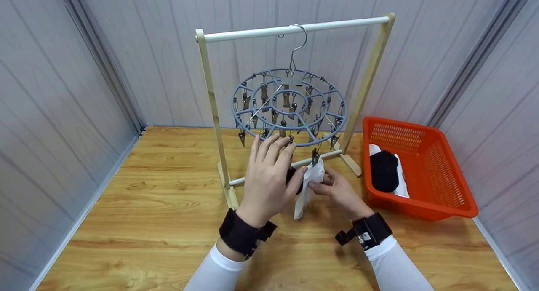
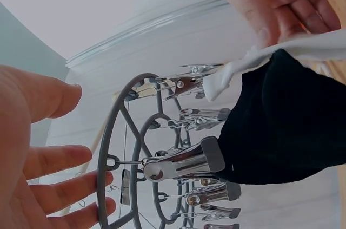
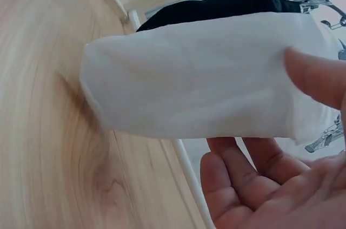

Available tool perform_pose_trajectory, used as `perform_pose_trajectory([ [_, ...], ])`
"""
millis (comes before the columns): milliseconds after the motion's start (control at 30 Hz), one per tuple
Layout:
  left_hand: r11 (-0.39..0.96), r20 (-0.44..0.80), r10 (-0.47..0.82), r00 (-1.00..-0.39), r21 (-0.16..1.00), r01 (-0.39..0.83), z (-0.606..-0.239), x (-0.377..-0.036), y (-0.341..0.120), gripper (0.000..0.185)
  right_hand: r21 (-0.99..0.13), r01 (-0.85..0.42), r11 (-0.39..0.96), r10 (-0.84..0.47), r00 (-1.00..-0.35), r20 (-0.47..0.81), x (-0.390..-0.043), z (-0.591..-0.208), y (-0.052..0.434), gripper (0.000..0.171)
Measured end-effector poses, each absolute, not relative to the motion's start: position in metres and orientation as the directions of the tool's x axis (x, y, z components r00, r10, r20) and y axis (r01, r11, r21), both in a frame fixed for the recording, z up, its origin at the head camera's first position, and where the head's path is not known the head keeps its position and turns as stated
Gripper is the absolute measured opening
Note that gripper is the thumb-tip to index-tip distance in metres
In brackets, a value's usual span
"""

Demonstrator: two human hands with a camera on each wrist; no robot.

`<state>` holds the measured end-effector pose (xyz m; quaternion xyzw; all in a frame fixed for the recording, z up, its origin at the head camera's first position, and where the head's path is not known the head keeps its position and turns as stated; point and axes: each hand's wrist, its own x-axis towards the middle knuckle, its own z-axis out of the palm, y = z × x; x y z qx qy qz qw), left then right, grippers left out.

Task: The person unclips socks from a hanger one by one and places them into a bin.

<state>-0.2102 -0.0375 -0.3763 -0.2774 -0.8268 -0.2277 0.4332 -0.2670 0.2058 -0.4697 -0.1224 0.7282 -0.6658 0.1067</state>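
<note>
The left hand [image 1: 269, 177] covers most of a black sock [image 1: 291, 175] in the head view, so only a dark sliver shows beside its thumb. The left wrist view shows that sock [image 2: 281, 126] hanging from a metal clip [image 2: 181, 163] of the round grey clip hanger [image 1: 289, 106], though its lower end runs out of the picture. The left hand's fingers [image 2: 54, 158] are spread and released, holding nothing, raised just beside the hanger's near rim.

The white sock [image 1: 309, 185] hangs limp from a clip at the hanger's front edge, above the middle of the wooden table [image 1: 147, 206]. It is thin, soft and plain white, with a rounded lower end. In the right wrist view it fills much of the picture [image 3: 200, 77], with the black sock showing just behind it. The right hand [image 1: 339, 192] pinches the white sock near its top, thumb [image 3: 319, 74] on one face and fingers curled under the other.

The hanger's hook hangs over the white rail [image 1: 294, 29] of a wooden stand [image 1: 209, 114].

At the table's right edge sits an orange plastic basket [image 1: 438, 169] holding a black sock [image 1: 384, 171] on top of a white one [image 1: 402, 185], the white one mostly hidden.
</note>
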Motion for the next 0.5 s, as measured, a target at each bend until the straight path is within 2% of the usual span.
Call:
perform_pose_trajectory([
  [200, 0.736, 0.849, 0.262, -0.459, 0.132, 0.664, -0.3752, -0.2105, -0.0375, 0.046, -0.988, -0.016, 0.15, -0.364, -0.931, -0.04, -0.2652, -0.4703, 0.2084, 0.042],
  [500, 0.715, 0.876, 0.25, -0.412, 0.12, 0.689, -0.3743, -0.2117, -0.037, 0.047, -0.987, -0.025, 0.156, -0.405, -0.913, -0.04, -0.2625, -0.4664, 0.2102, 0.039],
])
